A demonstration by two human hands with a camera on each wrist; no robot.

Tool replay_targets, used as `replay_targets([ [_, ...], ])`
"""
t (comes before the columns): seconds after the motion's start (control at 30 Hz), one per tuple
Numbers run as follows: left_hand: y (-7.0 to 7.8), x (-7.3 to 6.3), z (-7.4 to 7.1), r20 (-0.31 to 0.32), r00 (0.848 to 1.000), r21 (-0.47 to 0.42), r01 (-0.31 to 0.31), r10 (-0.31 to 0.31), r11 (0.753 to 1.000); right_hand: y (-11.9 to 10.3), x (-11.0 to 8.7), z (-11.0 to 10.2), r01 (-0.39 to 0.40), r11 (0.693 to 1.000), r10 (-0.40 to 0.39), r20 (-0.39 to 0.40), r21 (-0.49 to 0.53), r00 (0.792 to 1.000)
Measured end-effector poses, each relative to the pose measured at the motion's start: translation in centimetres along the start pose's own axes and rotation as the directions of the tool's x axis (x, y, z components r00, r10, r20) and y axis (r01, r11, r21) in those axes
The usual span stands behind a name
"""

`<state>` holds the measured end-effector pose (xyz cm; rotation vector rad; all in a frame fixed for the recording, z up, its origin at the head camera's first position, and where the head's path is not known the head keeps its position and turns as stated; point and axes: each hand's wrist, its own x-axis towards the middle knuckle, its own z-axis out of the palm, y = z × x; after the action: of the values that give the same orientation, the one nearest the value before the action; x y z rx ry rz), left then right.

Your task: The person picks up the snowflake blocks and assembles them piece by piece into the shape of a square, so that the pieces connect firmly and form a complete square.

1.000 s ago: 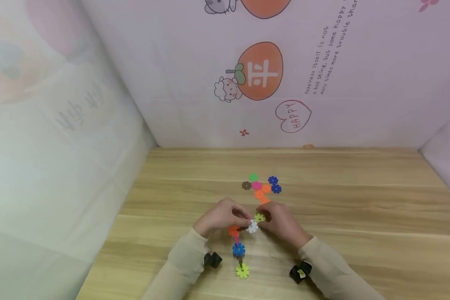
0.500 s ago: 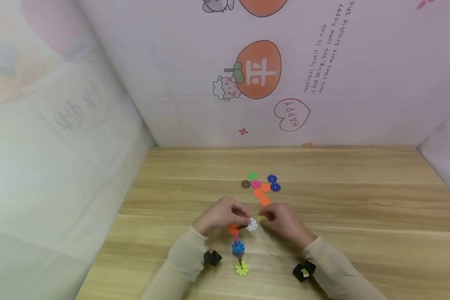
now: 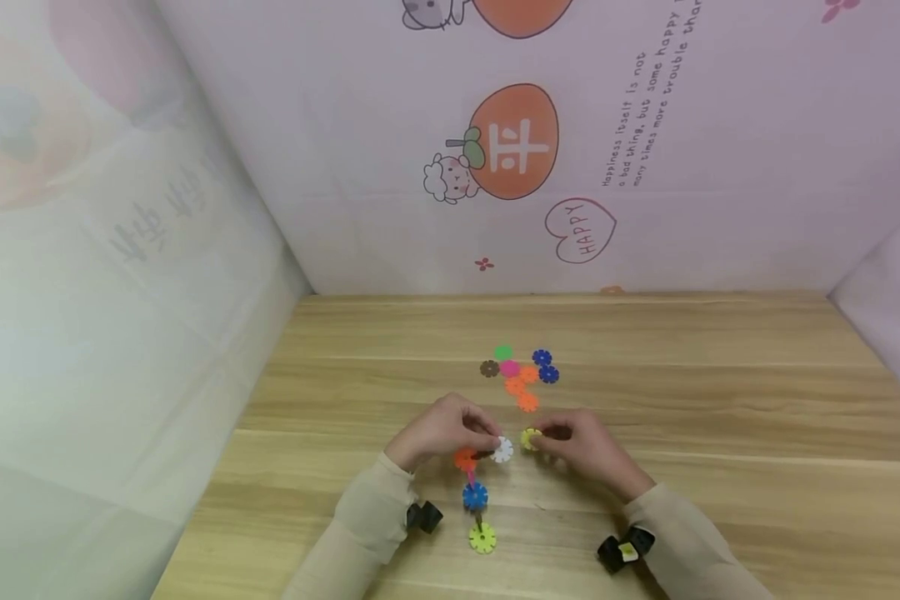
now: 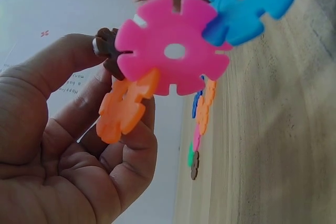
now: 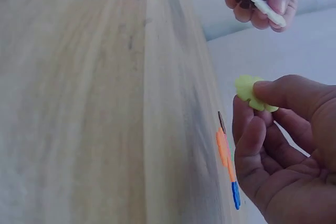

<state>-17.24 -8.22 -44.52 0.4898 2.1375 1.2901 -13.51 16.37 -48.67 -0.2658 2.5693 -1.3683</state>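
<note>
My left hand (image 3: 444, 432) pinches one end of a chain of interlocking notched discs, beside its white disc (image 3: 504, 451). A brown disc (image 4: 109, 51), an orange disc (image 4: 123, 111), a pink disc (image 4: 173, 72) and a blue disc (image 4: 252, 9) follow along the chain. At its near end hangs a yellow-green disc (image 3: 483, 540). Between thumb and fingers, my right hand (image 3: 588, 452) holds a separate yellow-green disc (image 5: 248, 88). A small gap parts this disc from the white one.
Loose discs lie on the wooden table (image 3: 720, 400) beyond the hands: a green disc (image 3: 503, 352), a brown disc (image 3: 489, 368), a pink disc (image 3: 510, 368), dark blue discs (image 3: 548, 374) and orange discs (image 3: 528, 402). A printed cloth wall (image 3: 382, 208) stands behind the table.
My right hand has drawn away to the right with its yellow-green disc, widening the gap to the white disc. The left hand keeps its hold on the chain, almost still.
</note>
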Motion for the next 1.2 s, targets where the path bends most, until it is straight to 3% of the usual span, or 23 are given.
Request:
replay_targets([
  [0.17, 0.2, 0.0, 0.1, 0.002, 1.0, 0.0, 0.0, 0.0, 1.0, -0.3, -0.5, -0.4, -0.029, 0.999, 0.029, -0.005, 0.027, 1.0],
  [0.57, 0.2, 0.0, 0.2, 0.01, 1.0, 0.017, 0.004, -0.004, 1.0, -0.9, -1.4, -0.3, 0.009, 0.983, -0.014, 0.025, 0.184, 1.0],
  [0.87, 0.1, 0.2, 0.2, 0.018, 1.0, 0.014, -0.004, 0.003, 1.0, -1.3, -1.6, -0.2, 0.067, 0.979, -0.072, 0.022, 0.19, 0.997],
  [1.2, 0.2, 0.3, 0.4, 0.029, 1.0, 0.025, -0.009, 0.008, 1.0, -1.2, -1.8, 0.3, 0.211, 0.972, -0.207, -0.04, 0.108, 0.977],
])
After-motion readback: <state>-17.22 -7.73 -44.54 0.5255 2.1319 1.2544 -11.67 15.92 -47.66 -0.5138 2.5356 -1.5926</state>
